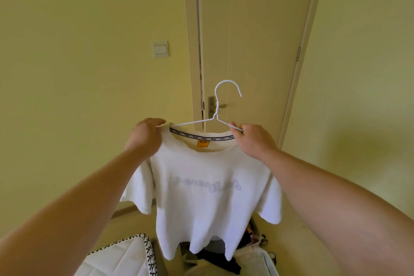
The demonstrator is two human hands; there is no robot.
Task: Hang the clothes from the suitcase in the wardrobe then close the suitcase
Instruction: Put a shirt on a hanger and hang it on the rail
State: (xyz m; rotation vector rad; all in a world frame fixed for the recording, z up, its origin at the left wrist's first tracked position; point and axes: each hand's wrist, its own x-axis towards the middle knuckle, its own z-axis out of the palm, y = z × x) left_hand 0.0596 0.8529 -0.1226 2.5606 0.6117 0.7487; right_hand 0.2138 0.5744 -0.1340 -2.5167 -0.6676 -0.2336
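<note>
1. The white T-shirt [208,197] hangs in the air in front of the door [257,40], its collar just below the door handle [218,106] and its printed front facing the camera.
2. A white wire hanger [216,115] stands upright above the collar. Its hook crosses the door panel near the handle, and both sloping arms show above the neckline.
3. The left hand [145,134], on the side of the door's latch edge, has its fingers curled over the shirt's shoulder where the hanger's arm ends. The hand is blurred, so I cannot tell if it holds the wire too.
4. The right hand [253,139], in front of the door's lower panel, pinches the hanger's other arm between thumb and fingers at the collar's edge.
5. The suitcase [121,257] lies open on the floor below the door, its white quilted lid towards the latch side, with dark clothes [224,260] under the shirt's hem.
6. A light switch [160,49] sits on the wall beside the door frame.
</note>
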